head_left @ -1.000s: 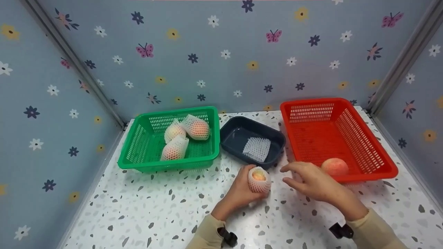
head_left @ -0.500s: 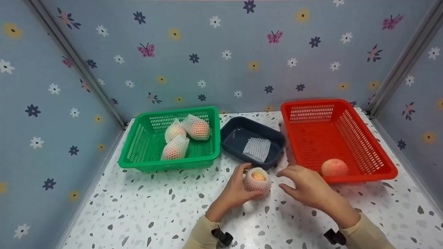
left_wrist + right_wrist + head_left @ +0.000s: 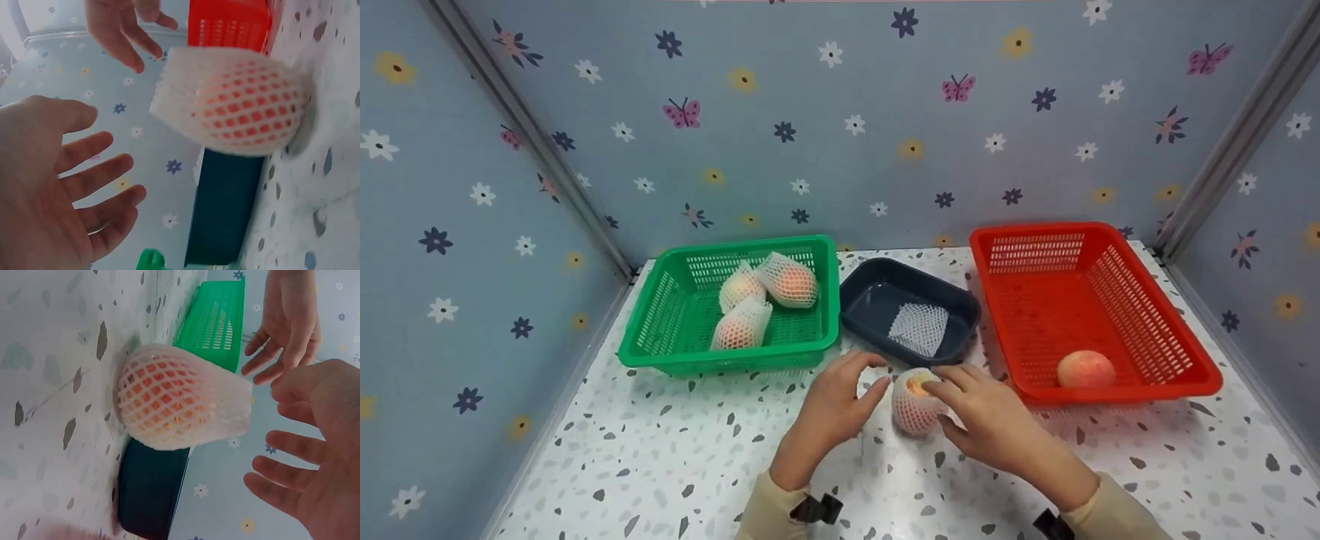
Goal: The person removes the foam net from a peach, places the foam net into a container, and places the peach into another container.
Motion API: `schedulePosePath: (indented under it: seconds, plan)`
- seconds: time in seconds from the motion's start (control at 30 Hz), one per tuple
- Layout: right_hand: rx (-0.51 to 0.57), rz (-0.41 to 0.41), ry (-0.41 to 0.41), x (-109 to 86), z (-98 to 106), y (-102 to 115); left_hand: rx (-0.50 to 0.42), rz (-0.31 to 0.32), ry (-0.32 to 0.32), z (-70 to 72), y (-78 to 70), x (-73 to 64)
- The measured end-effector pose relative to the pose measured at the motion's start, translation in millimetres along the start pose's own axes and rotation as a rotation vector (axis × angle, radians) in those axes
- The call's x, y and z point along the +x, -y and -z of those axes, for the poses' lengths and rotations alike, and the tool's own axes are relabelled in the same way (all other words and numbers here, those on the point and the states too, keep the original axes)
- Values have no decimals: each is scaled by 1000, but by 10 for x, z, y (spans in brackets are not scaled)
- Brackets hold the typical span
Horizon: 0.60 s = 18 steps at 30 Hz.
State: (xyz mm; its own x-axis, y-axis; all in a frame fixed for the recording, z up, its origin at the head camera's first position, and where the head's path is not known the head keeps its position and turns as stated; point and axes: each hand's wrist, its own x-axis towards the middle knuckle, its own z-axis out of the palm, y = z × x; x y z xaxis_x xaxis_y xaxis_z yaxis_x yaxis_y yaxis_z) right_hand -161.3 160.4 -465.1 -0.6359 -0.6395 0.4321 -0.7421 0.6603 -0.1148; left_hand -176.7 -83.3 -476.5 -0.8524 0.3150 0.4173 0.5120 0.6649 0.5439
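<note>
sitting between the fingers, a netted fruit touches the bench. left hand and right hand: fingers wide.

We see a white tabletop flecked with grey and brownish chips, its near edge outside our view; toward its back left corner we find a rectangular green plastic basket with slotted walls; toward its back right corner we see a rectangular red plastic basket, likewise slotted; between these two, near the back edge, we make out a dark navy tray with rounded corners, set askew to that edge; farther from the back edge, about midway between the left and right edges, we see a reddish-yellow round fruit in a white foam net sleeve, standing upright.
</note>
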Motion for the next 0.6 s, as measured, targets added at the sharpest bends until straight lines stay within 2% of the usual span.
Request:
schedulePosePath:
  seconds: [0.13,0.23,0.33,0.6]
  plan:
    - [-12,-2,107,80,-58,49,117,-25,-12,27,91,-28]
    - [-31,4,148,147,-96,67,183,-41,-8,8,156,-39]
    - [-59,2,146,215,-137,81,216,-49,-6,-14,191,-53]
    - [-77,31,77,346,-219,60,239,-34,13,-63,226,-53]
